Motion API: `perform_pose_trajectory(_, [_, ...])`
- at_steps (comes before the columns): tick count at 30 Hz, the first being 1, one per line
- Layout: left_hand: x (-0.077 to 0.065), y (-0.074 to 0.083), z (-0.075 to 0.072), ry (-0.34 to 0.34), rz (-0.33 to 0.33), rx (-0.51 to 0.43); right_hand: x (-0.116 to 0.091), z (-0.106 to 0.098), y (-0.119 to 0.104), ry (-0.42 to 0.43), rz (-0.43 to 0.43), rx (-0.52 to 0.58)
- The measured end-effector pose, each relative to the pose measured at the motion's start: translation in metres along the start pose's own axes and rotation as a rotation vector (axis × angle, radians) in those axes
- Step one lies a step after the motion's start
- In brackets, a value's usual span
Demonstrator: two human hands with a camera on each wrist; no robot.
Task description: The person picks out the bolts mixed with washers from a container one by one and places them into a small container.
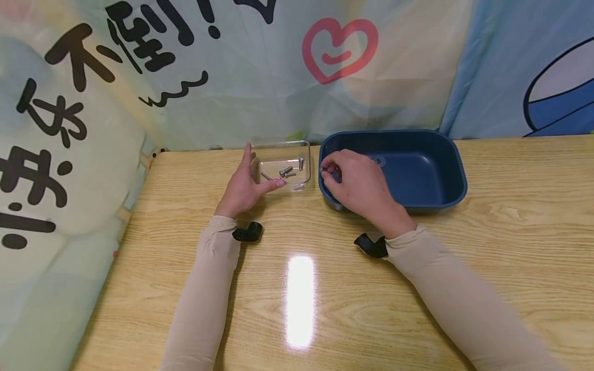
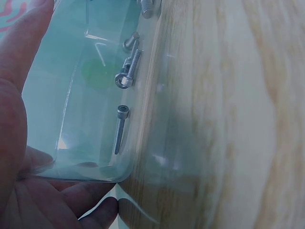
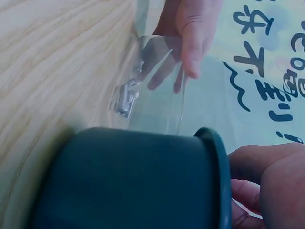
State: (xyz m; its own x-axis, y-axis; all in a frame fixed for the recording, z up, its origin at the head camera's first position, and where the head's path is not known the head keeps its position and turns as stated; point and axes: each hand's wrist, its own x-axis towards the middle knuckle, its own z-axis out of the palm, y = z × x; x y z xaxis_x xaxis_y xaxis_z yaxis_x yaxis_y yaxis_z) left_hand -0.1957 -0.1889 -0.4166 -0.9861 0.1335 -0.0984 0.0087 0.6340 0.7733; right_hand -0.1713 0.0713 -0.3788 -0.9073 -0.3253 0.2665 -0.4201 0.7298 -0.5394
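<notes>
My left hand (image 1: 243, 185) holds the left end of a clear plastic box (image 1: 309, 164), thumb at the near edge. Several silver socket-head screws (image 1: 286, 170) lie inside; one screw (image 2: 121, 129) sits apart from the cluster in the left wrist view. At the left rim of a dark blue basin (image 1: 427, 178), my right hand (image 1: 359, 183) pinches a small metal piece (image 1: 322, 169), apparently a screw, mostly covered by the fingertips. In the right wrist view the basin's outer wall (image 3: 133, 176) hides those fingertips.
Box and basin stand side by side on a wooden table (image 1: 260, 299), a narrow gap between them. Directly behind them hangs a printed cloth (image 1: 260, 93), which also runs along the left side. Each wrist wears a black camera mount (image 1: 248, 232).
</notes>
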Motion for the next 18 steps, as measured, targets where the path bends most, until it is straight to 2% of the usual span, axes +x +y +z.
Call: perform_pose_trajectory(18, [0.001, -0.001, 0.001, 0.007, 0.005, 0.003, 0.011, 0.02, -0.019, 0.05, -0.045, 0.036])
